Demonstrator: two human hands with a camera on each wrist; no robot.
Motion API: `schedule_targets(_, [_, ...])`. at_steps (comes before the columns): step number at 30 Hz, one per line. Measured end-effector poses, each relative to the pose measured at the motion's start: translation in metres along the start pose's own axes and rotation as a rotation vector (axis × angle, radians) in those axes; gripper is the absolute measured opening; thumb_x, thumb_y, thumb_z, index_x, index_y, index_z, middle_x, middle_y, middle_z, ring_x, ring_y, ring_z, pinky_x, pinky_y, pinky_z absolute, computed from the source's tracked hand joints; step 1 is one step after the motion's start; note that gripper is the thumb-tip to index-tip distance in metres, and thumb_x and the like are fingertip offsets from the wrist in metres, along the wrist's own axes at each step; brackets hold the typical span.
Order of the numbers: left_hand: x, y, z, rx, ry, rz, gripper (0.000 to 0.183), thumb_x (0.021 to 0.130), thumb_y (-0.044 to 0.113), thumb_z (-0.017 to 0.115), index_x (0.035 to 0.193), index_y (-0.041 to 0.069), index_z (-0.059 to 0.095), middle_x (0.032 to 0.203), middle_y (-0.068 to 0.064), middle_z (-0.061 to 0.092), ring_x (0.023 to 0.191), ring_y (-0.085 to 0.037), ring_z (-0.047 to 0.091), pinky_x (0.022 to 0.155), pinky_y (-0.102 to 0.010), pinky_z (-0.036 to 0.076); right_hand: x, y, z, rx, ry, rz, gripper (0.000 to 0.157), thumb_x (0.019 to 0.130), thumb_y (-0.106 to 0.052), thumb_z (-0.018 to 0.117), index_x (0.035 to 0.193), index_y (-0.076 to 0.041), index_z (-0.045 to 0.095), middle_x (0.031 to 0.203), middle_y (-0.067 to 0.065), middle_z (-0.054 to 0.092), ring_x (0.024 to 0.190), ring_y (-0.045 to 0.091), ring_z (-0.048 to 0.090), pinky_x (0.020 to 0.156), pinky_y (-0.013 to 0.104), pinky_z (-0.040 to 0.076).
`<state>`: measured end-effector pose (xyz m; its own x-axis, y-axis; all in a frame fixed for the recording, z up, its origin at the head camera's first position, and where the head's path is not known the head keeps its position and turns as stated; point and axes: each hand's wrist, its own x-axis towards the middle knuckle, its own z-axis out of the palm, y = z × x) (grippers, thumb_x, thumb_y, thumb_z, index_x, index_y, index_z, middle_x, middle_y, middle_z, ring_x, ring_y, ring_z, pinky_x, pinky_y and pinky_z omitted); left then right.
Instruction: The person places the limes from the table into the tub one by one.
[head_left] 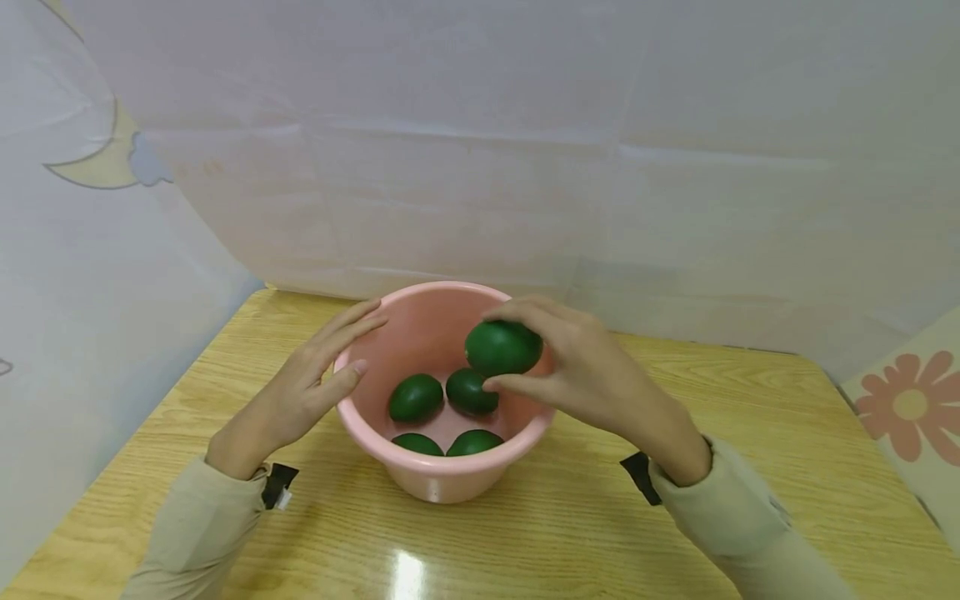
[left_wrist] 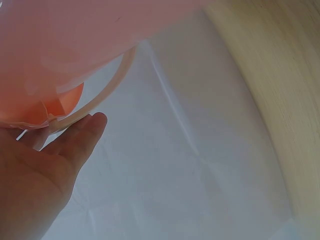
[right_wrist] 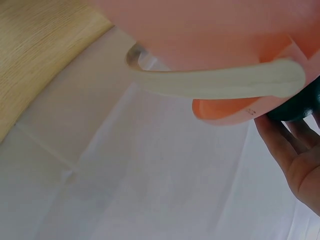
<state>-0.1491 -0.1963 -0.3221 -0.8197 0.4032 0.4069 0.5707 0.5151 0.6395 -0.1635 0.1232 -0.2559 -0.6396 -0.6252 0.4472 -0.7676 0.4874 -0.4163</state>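
Observation:
A pink plastic bucket [head_left: 441, 487] stands upright on the table, with several dark green oval fruits, such as this one [head_left: 416, 398], lying at its bottom. Between the thumb and fingers of my right hand [head_left: 592, 367] is another green oval fruit [head_left: 502, 348], gripped at the right side of the bucket's opening. My left hand [head_left: 300, 387] rests at the left rim, its fingers nearly straight and its thumb reaching over the edge. Seen from the left wrist, the fingers of this hand [left_wrist: 50, 165] touch the rim area beside the handle [left_wrist: 107, 90].
The bucket's pale handle [right_wrist: 220, 82] hangs along its outer side in the right wrist view. Beneath everything is a light wood-grain table [head_left: 600, 517]. A whitish sheet [head_left: 480, 167] with printed shapes rises behind the table and along its sides.

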Motion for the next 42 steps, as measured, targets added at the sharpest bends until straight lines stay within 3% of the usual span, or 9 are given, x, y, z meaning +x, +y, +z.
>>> schedule_targets(14, [0.000, -0.001, 0.000, -0.001, -0.005, -0.005, 0.051, 0.099, 0.011, 0.051, 0.150, 0.014, 0.045, 0.162, -0.004, 0.030, 0.150, -0.029, 0.026, 0.113, -0.064, 0.025, 0.013, 0.003, 0.010, -0.004, -0.127, 0.058, 0.055, 0.077, -0.035, 0.085, 0.126, -0.023, 0.062, 0.116, -0.007, 0.065, 0.102, 0.007, 0.063, 0.089, 0.030, 0.053])
schedule_targets(30, [0.002, -0.001, -0.001, 0.004, -0.010, -0.004, 0.051, 0.099, 0.012, 0.050, 0.150, 0.015, 0.044, 0.163, -0.004, 0.029, 0.150, -0.030, 0.026, 0.112, -0.064, 0.026, 0.024, 0.006, 0.025, -0.011, -0.256, 0.085, 0.054, 0.078, -0.032, 0.085, 0.123, -0.014, 0.063, 0.116, -0.005, 0.065, 0.105, 0.010, 0.061, 0.094, 0.031, 0.051])
schedule_targets(42, [0.002, 0.000, 0.000, 0.011, -0.008, 0.001, 0.051, 0.100, 0.012, 0.050, 0.150, 0.014, 0.045, 0.162, -0.005, 0.030, 0.149, -0.031, 0.027, 0.112, -0.064, 0.026, 0.027, 0.009, 0.030, -0.007, -0.353, 0.117, 0.048, 0.076, -0.030, 0.086, 0.114, -0.014, 0.062, 0.111, -0.005, 0.064, 0.104, 0.012, 0.059, 0.092, 0.030, 0.050])
